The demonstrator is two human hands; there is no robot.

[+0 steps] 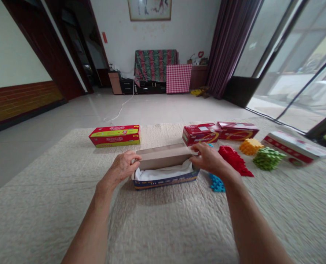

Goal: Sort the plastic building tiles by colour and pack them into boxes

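left hand (125, 165) gripping blue box (167, 182) at left end | right hand (207, 157) gripping right end | white cloth (163, 173) lying inside

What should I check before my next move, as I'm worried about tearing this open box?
1. Left hand on the box: ok, fingers at the left end of the open box.
2. Right hand on the box: ok, fingers at the right end.
3. Lid flap raised: ok, it stands up at the back.
4. White liner inside: ok, rumpled along the bottom.
5. Nothing under the liner: cannot tell, it covers the bottom.
6. Room at the right: not ok, blue pieces lie close by.
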